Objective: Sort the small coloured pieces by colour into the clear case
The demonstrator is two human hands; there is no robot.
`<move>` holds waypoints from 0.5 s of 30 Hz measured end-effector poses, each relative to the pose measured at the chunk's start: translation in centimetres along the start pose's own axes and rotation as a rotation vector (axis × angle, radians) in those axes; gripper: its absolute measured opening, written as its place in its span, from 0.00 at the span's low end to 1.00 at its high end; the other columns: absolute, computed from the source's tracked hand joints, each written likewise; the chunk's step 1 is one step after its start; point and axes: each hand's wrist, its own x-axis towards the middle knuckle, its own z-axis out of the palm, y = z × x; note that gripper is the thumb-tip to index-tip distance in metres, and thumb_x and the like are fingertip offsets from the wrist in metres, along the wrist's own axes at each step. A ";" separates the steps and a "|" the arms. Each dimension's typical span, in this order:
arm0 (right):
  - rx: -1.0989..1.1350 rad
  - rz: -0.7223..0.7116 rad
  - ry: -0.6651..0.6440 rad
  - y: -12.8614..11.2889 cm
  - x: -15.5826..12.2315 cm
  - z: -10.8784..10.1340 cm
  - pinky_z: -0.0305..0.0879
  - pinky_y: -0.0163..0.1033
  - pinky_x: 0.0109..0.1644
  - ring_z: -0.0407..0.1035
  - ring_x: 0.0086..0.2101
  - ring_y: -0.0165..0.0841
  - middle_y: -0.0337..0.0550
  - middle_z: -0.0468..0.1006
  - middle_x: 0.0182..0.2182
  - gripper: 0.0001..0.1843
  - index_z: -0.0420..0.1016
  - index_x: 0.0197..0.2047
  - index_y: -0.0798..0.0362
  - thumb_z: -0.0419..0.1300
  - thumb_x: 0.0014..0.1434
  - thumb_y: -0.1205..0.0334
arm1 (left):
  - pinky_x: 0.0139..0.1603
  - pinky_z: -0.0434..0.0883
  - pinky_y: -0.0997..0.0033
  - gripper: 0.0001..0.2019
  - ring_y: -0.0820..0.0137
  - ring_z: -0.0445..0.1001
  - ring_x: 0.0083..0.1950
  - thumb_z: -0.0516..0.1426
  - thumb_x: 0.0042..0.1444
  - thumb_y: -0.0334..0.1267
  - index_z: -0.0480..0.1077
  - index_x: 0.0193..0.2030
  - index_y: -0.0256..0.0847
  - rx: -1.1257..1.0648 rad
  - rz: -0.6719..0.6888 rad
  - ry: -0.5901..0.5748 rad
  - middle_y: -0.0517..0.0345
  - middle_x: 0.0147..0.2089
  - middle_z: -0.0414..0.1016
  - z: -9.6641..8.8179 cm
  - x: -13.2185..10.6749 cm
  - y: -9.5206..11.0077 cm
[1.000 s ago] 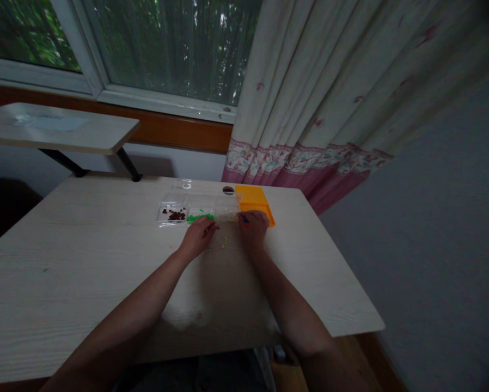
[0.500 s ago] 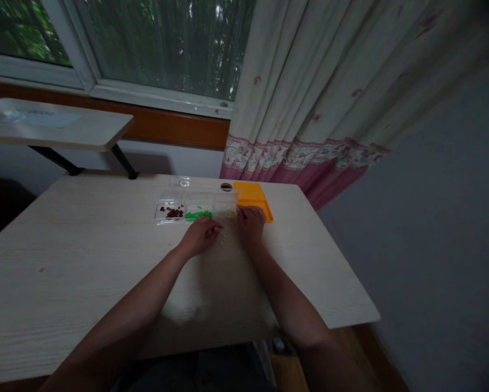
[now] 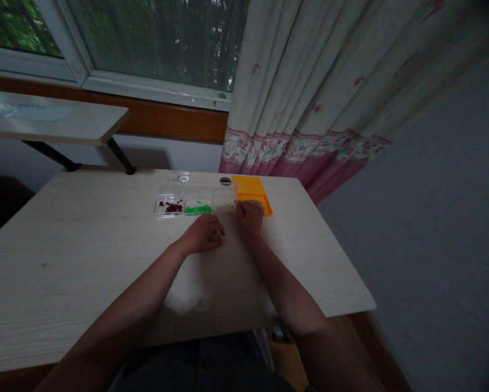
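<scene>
A clear plastic box (image 3: 169,213) stands with its lid folded back, its compartments in a row. Dark red pieces (image 3: 173,207) lie in the left one, bright green pieces (image 3: 198,209) in the middle, and pale yellowish pieces (image 3: 230,208) in the right. In front of it my left hand (image 3: 203,233) rests on the table, fingers curled in, with a tiny pale piece (image 3: 224,240) at the fingertips. My right hand (image 3: 251,219) is closed around a slim dark tool (image 3: 243,209) beside the right compartment; its exact kind is unclear.
An open orange case (image 3: 250,185) lies just beyond my right hand. A round hole (image 3: 225,181) pierces the table (image 3: 105,261) near its back edge. One yellow speck (image 3: 169,238) lies left of my left hand. A raised shelf (image 3: 52,122) stands at the back left.
My left hand has shifted slightly right, its fingers now covering where several small pale pieces lay on the table. My right hand stays by the right compartment. The view has tilted slightly.
</scene>
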 end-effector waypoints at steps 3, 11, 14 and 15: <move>0.002 -0.011 -0.005 -0.1 0.0 -0.1 0.55 0.44 0.56 0.68 0.43 0.36 0.45 0.80 0.38 0.15 0.80 0.42 0.52 0.54 0.67 0.55 | 0.51 0.65 0.60 0.11 0.61 0.68 0.47 0.62 0.55 0.47 0.74 0.40 0.44 0.050 -0.018 0.004 0.53 0.41 0.71 0.2 0.0 -0.2; 0.001 -0.023 -0.033 0.0 0.1 -0.2 0.57 0.44 0.55 0.69 0.42 0.36 0.45 0.81 0.37 0.16 0.80 0.41 0.53 0.53 0.67 0.54 | 0.47 0.64 0.60 0.09 0.61 0.67 0.44 0.60 0.59 0.46 0.74 0.38 0.43 0.122 -0.064 0.043 0.52 0.39 0.71 0.3 0.1 -0.7; 0.004 -0.027 -0.034 -0.1 0.1 -0.2 0.58 0.44 0.54 0.69 0.41 0.36 0.45 0.81 0.37 0.16 0.80 0.41 0.53 0.54 0.67 0.55 | 0.48 0.64 0.60 0.09 0.61 0.67 0.45 0.59 0.60 0.45 0.74 0.39 0.43 0.131 -0.061 0.042 0.52 0.40 0.71 0.2 0.1 -0.5; 0.006 -0.029 -0.033 -0.1 0.1 -0.2 0.58 0.43 0.54 0.69 0.41 0.36 0.45 0.81 0.37 0.16 0.80 0.41 0.54 0.54 0.67 0.55 | 0.48 0.64 0.60 0.09 0.61 0.67 0.45 0.58 0.60 0.45 0.74 0.39 0.43 0.136 -0.061 0.042 0.52 0.40 0.71 0.2 0.1 -0.5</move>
